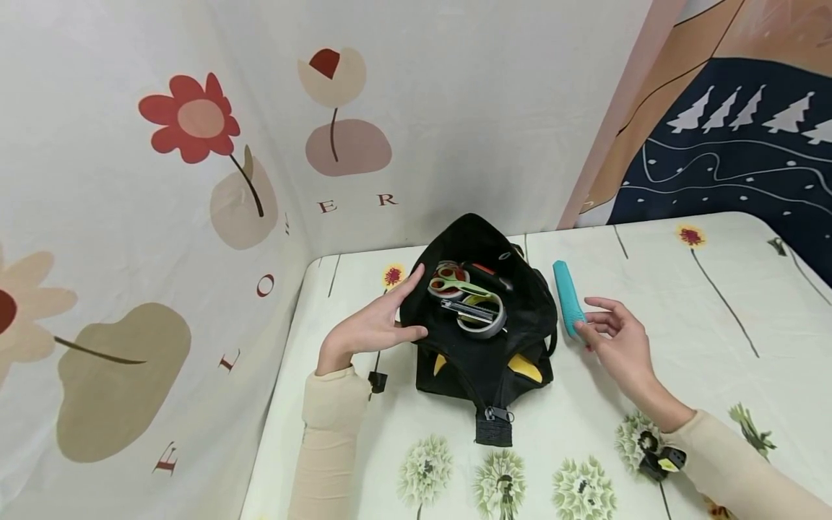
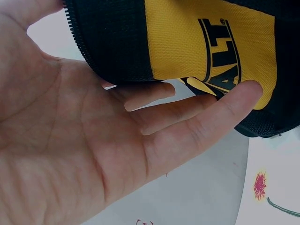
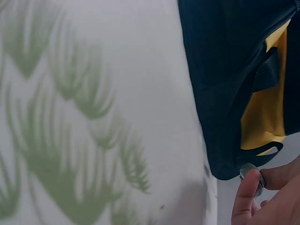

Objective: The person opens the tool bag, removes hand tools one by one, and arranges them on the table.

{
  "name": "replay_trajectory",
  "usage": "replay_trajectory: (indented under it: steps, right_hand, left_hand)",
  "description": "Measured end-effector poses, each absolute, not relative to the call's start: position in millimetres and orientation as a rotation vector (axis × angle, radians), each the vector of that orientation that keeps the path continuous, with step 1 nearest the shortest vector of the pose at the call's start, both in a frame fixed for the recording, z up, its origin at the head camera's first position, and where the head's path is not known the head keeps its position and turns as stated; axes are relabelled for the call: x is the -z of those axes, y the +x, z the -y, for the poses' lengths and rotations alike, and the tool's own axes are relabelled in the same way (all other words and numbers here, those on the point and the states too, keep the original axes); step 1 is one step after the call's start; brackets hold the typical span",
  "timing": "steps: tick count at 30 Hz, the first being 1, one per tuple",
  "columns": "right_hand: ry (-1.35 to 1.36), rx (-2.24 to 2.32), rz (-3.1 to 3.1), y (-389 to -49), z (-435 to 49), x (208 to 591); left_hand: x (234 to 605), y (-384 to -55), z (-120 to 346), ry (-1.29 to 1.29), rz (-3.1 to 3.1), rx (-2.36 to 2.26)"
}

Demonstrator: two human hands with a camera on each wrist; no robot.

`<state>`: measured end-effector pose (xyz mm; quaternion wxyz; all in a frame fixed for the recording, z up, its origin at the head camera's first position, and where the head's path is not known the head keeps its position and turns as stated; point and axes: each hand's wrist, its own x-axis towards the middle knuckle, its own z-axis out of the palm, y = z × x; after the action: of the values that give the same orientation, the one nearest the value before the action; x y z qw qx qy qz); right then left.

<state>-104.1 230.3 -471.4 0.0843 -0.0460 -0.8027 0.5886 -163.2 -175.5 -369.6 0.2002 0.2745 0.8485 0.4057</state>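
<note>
A black tool bag (image 1: 477, 238) with yellow panels stands with its mouth spread wide. My left hand (image 1: 370, 328) is at its left rim, thumb and fingers spread apart; in the left wrist view its straight fingers (image 2: 201, 129) lie along the bag's yellow side (image 2: 187, 42). To the right of the bag, my right hand (image 1: 617, 343) pinches the near end of a slim turquoise stick-shaped object (image 1: 568, 292) between thumb and fingers. The right wrist view shows a round greyish end (image 3: 253, 178) at those fingertips, beside the bag's corner.
Inside the bag lie green-handled scissors (image 1: 471, 289), a grey tape roll (image 1: 487, 328), a silver-and-black tool (image 1: 466, 310) and a red-and-black tool (image 1: 487, 276). A zip end tab (image 1: 494, 430) sticks out toward me. Fabric walls (image 1: 455, 130) stand behind and left of the flowered tabletop (image 1: 682, 310).
</note>
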Motion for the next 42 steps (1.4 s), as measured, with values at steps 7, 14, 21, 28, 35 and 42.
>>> replay_trajectory:
  steps: [7,14,21,28,35,42]
  right_hand:
    - [-0.171,-1.786,2.418,-107,-232,478]
    - [-0.173,-1.769,2.472,-111,-233,482]
    - [-0.173,-1.680,2.555,-115,-230,484]
    - [-0.185,-1.728,2.554,-116,-232,487]
    - [-0.148,-1.716,2.547,-116,-233,487]
    - [-0.162,-1.653,2.575,-114,-232,486]
  left_hand:
    - [370,-163,176,0.766,-2.370,-1.139]
    - [370,-163,176,0.767,-2.369,-1.136]
    - [371,-164,177,0.768,-2.368,-1.140]
    - [371,-165,177,0.774,-2.366,-1.140]
    - [370,-164,177,0.766,-2.365,-1.142]
    - [369,-163,177,0.761,-2.371,-1.124]
